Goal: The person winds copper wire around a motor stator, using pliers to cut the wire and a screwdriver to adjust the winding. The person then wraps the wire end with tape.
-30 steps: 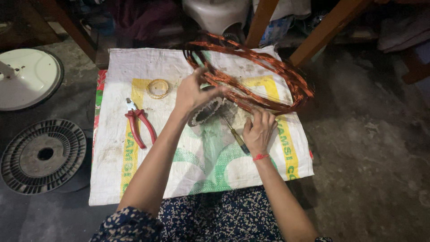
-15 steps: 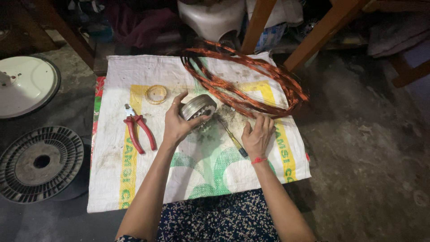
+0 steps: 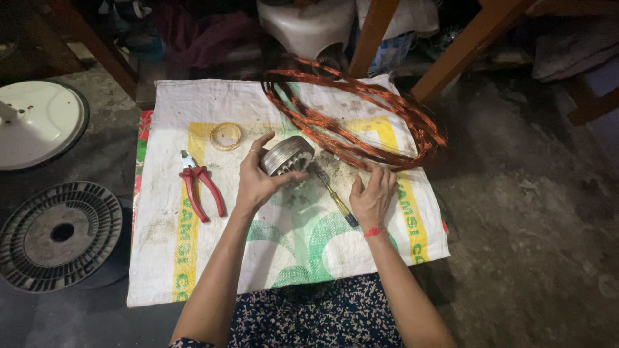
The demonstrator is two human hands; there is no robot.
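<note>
Two hands work over a white sack. The left hand grips a round metal stator near the sack's middle. The right hand lies flat, fingers spread, beside a screwdriver. Copper wire loops far right; pliers lie left.

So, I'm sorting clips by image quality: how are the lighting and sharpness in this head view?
Head view: light falls mainly on the white woven sack, and the edges darken toward the floor. The left hand holding the round metal core, the right hand and the copper wire coil look sharp; no glare shows.
</note>
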